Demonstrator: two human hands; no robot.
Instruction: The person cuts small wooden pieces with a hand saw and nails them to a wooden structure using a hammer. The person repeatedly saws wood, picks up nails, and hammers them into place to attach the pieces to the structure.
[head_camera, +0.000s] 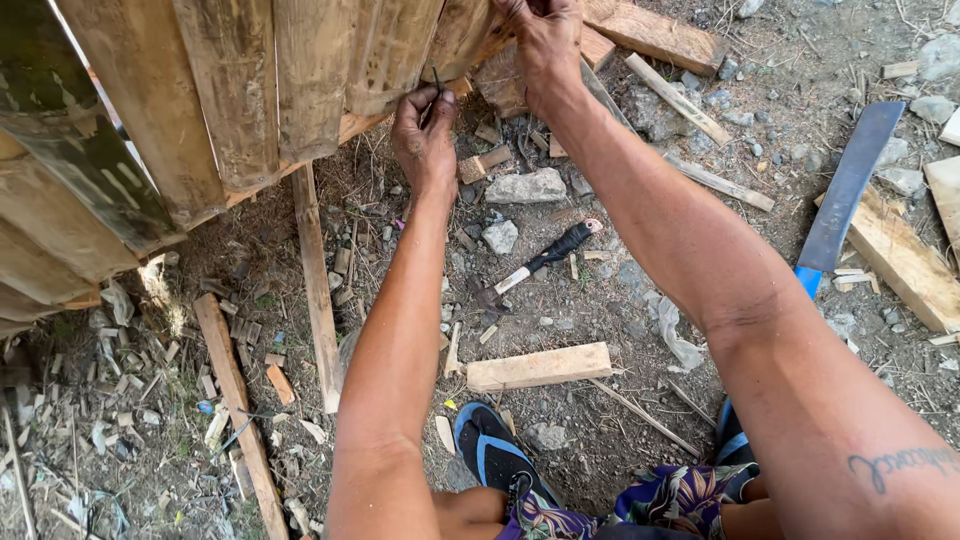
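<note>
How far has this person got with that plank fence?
Done: several upright planks already stand side by side on a cross rail. In hand: the left hand pinches a thin dark nail at the rail, while the right hand works at the next plank, partly out of view. Left: the hammer lies untouched on the ground, with a loose wood block and a machete nearby.

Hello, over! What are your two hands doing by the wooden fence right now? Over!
Left hand pinching a thin dark nail at the fence slats. Right hand up at the slats, grip unclear. Hammer and big blade lie untouched on the ground.
</note>
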